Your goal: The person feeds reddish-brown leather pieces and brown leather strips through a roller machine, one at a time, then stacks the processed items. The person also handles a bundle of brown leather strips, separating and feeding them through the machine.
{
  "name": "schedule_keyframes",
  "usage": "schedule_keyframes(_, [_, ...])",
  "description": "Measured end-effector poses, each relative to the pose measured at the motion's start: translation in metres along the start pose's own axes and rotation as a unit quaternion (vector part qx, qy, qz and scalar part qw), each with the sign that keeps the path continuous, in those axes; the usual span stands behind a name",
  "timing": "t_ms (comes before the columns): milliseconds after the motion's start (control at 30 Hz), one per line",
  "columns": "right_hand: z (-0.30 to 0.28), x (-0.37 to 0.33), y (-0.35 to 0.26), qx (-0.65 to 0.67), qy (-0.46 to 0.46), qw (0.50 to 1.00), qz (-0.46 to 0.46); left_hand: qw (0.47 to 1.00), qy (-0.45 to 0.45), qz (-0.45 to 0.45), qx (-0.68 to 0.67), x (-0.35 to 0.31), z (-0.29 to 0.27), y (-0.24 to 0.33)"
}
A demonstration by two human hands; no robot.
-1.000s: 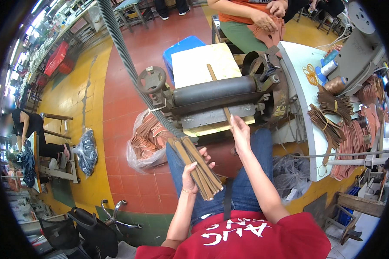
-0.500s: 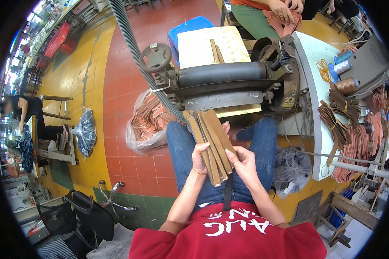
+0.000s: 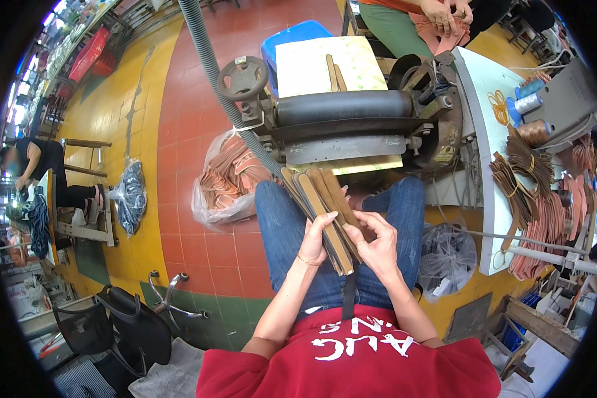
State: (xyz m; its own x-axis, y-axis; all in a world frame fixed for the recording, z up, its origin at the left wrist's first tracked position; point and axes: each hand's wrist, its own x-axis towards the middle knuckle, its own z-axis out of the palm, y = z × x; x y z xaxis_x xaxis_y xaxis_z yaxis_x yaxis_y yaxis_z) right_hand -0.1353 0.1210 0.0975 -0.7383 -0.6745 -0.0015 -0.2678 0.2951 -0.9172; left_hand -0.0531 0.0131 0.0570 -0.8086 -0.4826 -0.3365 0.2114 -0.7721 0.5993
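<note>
A fanned bundle of brown leather-like strips (image 3: pixel 310 194) with rounded far ends lies between my hands above my lap. Along its left side my left hand (image 3: pixel 314 242) is closed, the thumb laid across the top strips. My right hand (image 3: pixel 377 244) pinches the strips on the right side, thumb on top and fingers bent. Just beyond the bundle stands a machine with a dark roller (image 3: pixel 341 108) and a metal plate (image 3: pixel 345 148) in front of it. A couple of loose brown strips (image 3: pixel 331 71) rest on the pale board (image 3: pixel 298 60) behind the roller.
On the left floor sits a clear bag of pinkish strips (image 3: pixel 225 179); a grey hose (image 3: pixel 209 60) runs down beside the handwheel (image 3: pixel 243 78). At right, a white table (image 3: pixel 484 86) bears thread spools (image 3: pixel 527 103) and tied brown strips (image 3: pixel 511 192). A co-worker's hands (image 3: pixel 448 16) handle pinkish pieces.
My left thumb has moved farther up and across the bundle. The strips have shifted within my hands, and my right hand's fingers are more bent around their side.
</note>
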Motion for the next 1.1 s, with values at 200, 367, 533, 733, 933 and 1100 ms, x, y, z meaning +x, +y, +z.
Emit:
schedule_keyframes(200, [-0.001,-0.003,0.006,0.031,0.006,0.998,0.054,0.996,0.046,-0.049,-0.055,-0.002,-0.005,-0.006])
schedule_keyframes(367, [-0.008,0.002,0.002,-0.002,0.166,0.986,-0.011,0.98,0.153,-0.062,-0.116,0.003,-0.015,-0.006])
schedule_keyframes(533, [-0.013,0.009,0.0,-0.33,0.105,0.914,-0.211,0.992,0.109,-0.046,-0.047,-0.004,-0.003,-0.004])
schedule_keyframes(733, [-0.004,-0.005,0.011,-0.201,0.0,0.974,-0.108,0.989,0.138,-0.048,-0.007,0.009,-0.008,0.002])
schedule_keyframes(933, [-0.021,-0.003,0.037,0.28,-0.166,0.922,0.21,0.992,0.065,-0.071,0.087,0.027,-0.02,0.005])
schedule_keyframes(1100, [-0.011,0.017,0.068,0.465,-0.006,0.848,0.254,0.996,0.058,-0.066,0.016,0.038,-0.022,0.002])
